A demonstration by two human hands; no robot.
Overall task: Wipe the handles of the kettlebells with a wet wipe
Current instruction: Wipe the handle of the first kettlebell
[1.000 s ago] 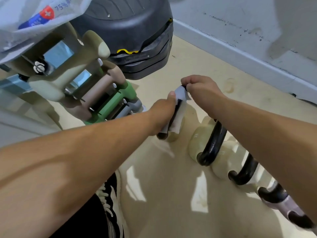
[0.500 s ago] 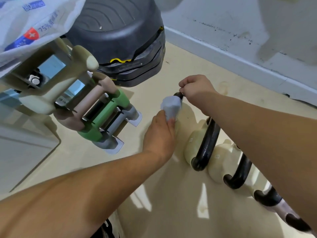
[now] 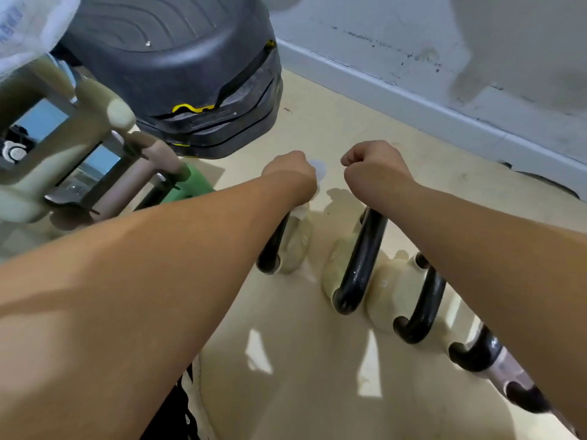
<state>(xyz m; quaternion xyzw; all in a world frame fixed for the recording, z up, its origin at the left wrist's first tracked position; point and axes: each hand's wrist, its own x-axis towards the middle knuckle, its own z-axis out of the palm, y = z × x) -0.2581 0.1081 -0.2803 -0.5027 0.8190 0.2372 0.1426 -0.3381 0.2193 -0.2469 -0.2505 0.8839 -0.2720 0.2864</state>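
Both hands are out in front of me, side by side with a gap between them. My left hand (image 3: 292, 173) is closed round the wet wipe (image 3: 319, 169), and a pale fold of it pokes out past my knuckles. Under that wrist runs the black handle (image 3: 273, 246) of the first kettlebell (image 3: 297, 246), a cream one. A white scrap of wipe lies against the handle's top, but my wrist hides whether my fingers also wrap the bar. My right hand (image 3: 374, 169) is curled into a bare fist beyond the second kettlebell (image 3: 336, 265), whose handle passes under my right wrist. More kettlebells line up below my right forearm: a third cream one (image 3: 384, 290) touching the second, then another black handle (image 3: 476, 350) nearer me. Left of my left hand stands a rack of dumbbells (image 3: 95, 173), blurred. Beyond that hand sits a stack of black steps (image 3: 178, 68), and beyond my right hand runs the grey skirting (image 3: 413, 100).
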